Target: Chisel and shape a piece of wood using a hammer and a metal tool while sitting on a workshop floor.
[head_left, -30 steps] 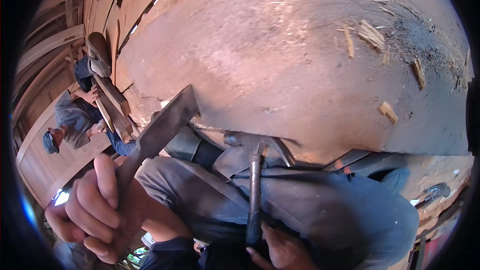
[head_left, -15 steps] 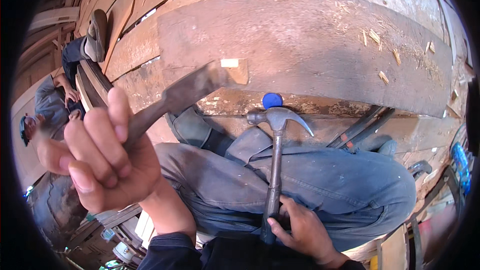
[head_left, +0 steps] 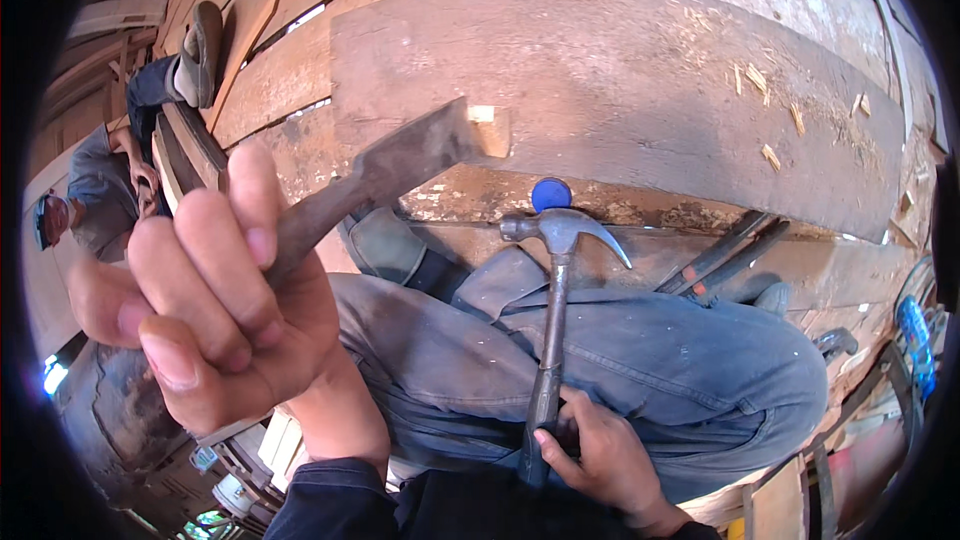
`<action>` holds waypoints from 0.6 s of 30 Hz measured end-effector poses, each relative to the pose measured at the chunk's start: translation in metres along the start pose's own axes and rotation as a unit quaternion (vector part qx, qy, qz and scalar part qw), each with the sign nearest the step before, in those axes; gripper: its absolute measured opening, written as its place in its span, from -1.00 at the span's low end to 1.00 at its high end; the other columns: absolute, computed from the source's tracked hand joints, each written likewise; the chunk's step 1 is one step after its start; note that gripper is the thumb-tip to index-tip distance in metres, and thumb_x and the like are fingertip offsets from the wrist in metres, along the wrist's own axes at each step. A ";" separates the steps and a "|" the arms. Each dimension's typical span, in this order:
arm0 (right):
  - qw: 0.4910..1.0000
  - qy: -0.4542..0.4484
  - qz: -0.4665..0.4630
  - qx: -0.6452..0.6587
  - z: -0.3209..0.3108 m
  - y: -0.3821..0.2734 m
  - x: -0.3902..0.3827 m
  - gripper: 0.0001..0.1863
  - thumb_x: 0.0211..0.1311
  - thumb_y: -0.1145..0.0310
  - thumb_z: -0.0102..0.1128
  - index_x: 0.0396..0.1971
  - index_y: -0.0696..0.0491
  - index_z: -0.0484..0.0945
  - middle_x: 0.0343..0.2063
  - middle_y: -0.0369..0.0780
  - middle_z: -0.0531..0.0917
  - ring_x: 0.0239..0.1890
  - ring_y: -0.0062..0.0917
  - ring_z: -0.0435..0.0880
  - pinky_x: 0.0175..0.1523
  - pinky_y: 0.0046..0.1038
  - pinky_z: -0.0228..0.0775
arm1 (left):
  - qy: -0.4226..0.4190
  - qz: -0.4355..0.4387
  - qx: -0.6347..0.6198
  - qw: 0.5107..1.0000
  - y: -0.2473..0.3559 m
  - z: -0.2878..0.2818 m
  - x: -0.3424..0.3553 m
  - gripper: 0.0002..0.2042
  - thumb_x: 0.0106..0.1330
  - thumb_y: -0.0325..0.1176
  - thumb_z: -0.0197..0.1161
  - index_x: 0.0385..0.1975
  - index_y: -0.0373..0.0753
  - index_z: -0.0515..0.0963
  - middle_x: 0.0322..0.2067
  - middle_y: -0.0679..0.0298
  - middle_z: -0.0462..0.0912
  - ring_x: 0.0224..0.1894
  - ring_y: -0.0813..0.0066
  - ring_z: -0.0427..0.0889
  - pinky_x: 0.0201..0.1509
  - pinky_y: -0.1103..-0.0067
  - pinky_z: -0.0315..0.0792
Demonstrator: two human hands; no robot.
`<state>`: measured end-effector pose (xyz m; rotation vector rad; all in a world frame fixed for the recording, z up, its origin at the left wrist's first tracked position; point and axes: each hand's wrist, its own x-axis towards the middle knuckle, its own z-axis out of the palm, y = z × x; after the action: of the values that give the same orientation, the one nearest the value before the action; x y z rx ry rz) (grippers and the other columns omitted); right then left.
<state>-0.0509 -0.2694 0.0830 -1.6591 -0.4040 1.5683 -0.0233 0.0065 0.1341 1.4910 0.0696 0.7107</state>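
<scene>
My left hand is raised close to the camera, its fingers wrapped round a flat-bladed chisel of dark metal. The blade slants up to the right, its tip appearing beside a small pale notch in the near edge of a wide plank. Low in front of my body, my right hand holds the dark handle of a claw hammer. The hammer's head points away from me over my legs, its claw to the right. Just beyond the head lies a round blue disc.
Wood chips lie on the plank's right part. Dark long-handled tools rest beyond my right knee. At far left another person sits, a shoe stretched towards the boards. Several items crowd the lower right rim.
The chisel and my left hand have shifted slightly right and the blade now looks sharper. The whole view has moved a little. My right hand keeps its hold on the hammer.
</scene>
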 end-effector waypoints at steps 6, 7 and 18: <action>1.000 0.002 -0.026 -0.015 -0.005 0.003 0.000 -0.46 0.16 0.28 0.28 0.05 0.23 0.32 -0.49 -0.10 0.54 -0.40 -0.21 0.59 -0.25 -0.28 0.45 | 0.001 -0.015 0.011 1.000 -0.010 0.008 -0.002 -0.76 0.22 -0.44 0.15 -0.59 0.03 0.27 -0.75 0.62 0.25 -0.67 0.84 0.19 -0.26 0.69 0.11; 1.000 0.000 -0.029 -0.012 -0.005 0.003 0.000 -0.46 0.16 0.28 0.28 0.06 0.23 0.32 -0.48 -0.09 0.55 -0.39 -0.20 0.58 -0.25 -0.28 0.45 | -0.008 -0.016 0.019 1.000 -0.007 0.009 -0.001 -0.76 0.23 -0.44 0.14 -0.59 0.03 0.27 -0.75 0.62 0.25 -0.67 0.83 0.19 -0.25 0.68 0.11; 0.977 0.089 -0.005 -0.195 0.021 0.001 0.001 -0.43 0.19 -0.07 0.17 -0.21 0.20 0.33 -0.59 0.03 0.61 -0.51 -0.03 0.64 -0.38 -0.13 0.50 | -0.086 0.045 0.037 0.995 -0.021 0.007 -0.002 -0.70 0.19 -0.46 0.18 -0.34 -0.03 0.13 -0.70 0.41 0.19 -0.68 0.55 0.16 -0.34 0.42 0.20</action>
<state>-0.0709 -0.2618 0.0835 -2.0725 -0.6548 1.3786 -0.0132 0.0016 0.1148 1.6283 -0.1038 0.6551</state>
